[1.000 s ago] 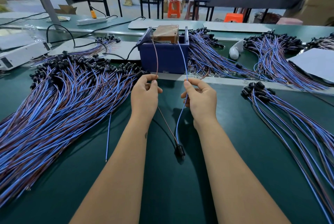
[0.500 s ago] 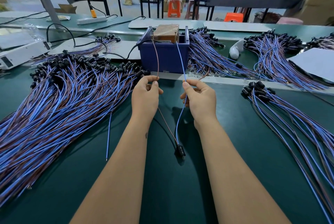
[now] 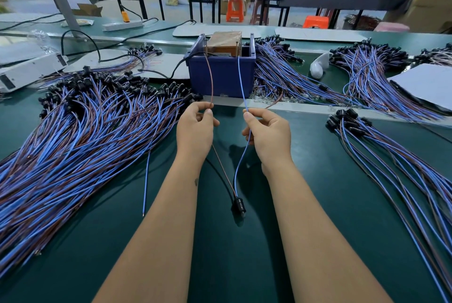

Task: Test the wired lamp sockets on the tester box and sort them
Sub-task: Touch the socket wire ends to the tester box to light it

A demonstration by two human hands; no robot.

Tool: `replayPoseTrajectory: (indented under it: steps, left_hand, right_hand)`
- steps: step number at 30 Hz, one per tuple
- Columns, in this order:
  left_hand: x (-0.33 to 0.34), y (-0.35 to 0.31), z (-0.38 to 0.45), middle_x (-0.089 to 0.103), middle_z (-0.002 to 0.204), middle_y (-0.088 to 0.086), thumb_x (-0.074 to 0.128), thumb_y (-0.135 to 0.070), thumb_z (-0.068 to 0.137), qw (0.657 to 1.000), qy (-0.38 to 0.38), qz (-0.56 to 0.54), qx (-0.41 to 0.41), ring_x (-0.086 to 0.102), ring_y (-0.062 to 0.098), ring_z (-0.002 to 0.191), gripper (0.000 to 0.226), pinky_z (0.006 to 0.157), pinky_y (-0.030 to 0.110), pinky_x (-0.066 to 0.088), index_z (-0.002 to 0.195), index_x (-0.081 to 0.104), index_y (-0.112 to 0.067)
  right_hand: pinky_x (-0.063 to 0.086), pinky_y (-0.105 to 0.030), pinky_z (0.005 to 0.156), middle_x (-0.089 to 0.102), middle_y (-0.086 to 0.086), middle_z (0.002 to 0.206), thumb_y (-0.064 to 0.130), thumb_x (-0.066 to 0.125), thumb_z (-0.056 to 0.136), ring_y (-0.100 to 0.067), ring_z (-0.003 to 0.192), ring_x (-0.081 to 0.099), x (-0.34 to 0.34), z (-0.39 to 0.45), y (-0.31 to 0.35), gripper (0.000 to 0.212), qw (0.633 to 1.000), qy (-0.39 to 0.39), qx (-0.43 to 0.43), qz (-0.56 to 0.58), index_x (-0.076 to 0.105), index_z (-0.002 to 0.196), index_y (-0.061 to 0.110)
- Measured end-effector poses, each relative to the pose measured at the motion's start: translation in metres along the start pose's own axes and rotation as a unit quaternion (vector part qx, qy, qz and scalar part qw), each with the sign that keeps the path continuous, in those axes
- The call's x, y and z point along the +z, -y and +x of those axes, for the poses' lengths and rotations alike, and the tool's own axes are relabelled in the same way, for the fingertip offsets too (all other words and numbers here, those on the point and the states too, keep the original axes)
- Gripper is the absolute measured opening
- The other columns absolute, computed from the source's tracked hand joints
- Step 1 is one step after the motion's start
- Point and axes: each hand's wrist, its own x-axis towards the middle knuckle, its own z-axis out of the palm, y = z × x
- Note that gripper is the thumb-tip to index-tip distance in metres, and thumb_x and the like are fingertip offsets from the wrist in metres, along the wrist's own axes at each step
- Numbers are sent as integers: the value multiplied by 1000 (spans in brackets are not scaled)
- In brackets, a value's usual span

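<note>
While hands (image 3: 195, 129) (image 3: 269, 136) pinch wires, socket (image 3: 238, 206) hangs midtable.

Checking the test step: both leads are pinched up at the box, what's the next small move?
Probably hold both leads on the contacts briefly, then lift away. The left hand pinches the brown wire, the right hand pinches the blue wire, and both ends reach the top of the blue tester box. The black socket lies on the mat between the forearms; whether it lights cannot be told.
</note>
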Motion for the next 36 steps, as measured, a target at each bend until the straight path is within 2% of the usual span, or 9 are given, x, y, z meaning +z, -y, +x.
replayPoseTrajectory:
  steps: [8, 11, 16, 25, 29, 33, 36]
  left_hand:
    - [1, 0, 0, 66, 70, -9, 48, -19, 100, 1000, -2, -2, 4, 48, -5, 52, 17, 54, 13, 44, 100, 59, -31]
    - [1, 0, 0, 66, 71, -9, 48, -20, 100, 1000, -1, -2, 3, 49, -2, 55, 17, 56, 15, 45, 98, 59, -33]
    - [1, 0, 0, 66, 71, -9, 48, -20, 100, 1000, -2, 1, 0, 51, 5, 61, 17, 62, 23, 46, 98, 59, -33]
    - [1, 0, 1, 65, 67, -12, 48, -19, 100, 1000, -1, 7, 3, 53, 5, 67, 18, 66, 22, 45, 98, 59, -33]
    - [1, 0, 0, 65, 69, -10, 47, -18, 100, 1000, 1, 6, 3, 52, 5, 63, 17, 65, 23, 45, 100, 59, -30]
    - [1, 1, 1, 65, 69, -10, 48, -19, 101, 1000, -1, 6, 1, 50, -2, 56, 17, 62, 21, 46, 100, 59, -31]
    - [1, 0, 0, 66, 70, -10, 48, -19, 100, 1000, 2, 6, 2, 51, 3, 61, 18, 63, 22, 46, 98, 58, -33]
  right_hand:
    - [51, -34, 66, 62, -2, 61, 21, 65, 92, -12, 60, 58, -1, -2, 1, 8, 1000, 2, -12, 8, 73, 92, 24]
    - [50, -35, 68, 62, -3, 61, 20, 66, 92, -12, 61, 58, -1, -2, 2, 9, 1000, -3, -17, 17, 72, 90, 26]
    - [47, -27, 63, 61, 1, 58, 19, 65, 92, -9, 57, 55, -1, -3, 3, 11, 999, -17, -26, 34, 73, 89, 27]
    - [48, -26, 61, 61, 1, 58, 18, 64, 93, -7, 55, 55, -1, -1, 2, 17, 998, -36, -15, 39, 71, 85, 31]
    - [47, -26, 61, 60, 0, 58, 18, 65, 93, -8, 52, 53, -1, 0, 1, 14, 999, -31, -7, 33, 72, 86, 27]
    - [48, -25, 60, 60, 0, 58, 17, 65, 93, -8, 54, 54, -1, 0, 2, 13, 999, -27, -2, 26, 72, 86, 26]
    - [48, -27, 62, 60, -1, 59, 17, 65, 93, -10, 55, 54, -1, 0, 3, 15, 999, -25, 4, 22, 71, 84, 27]
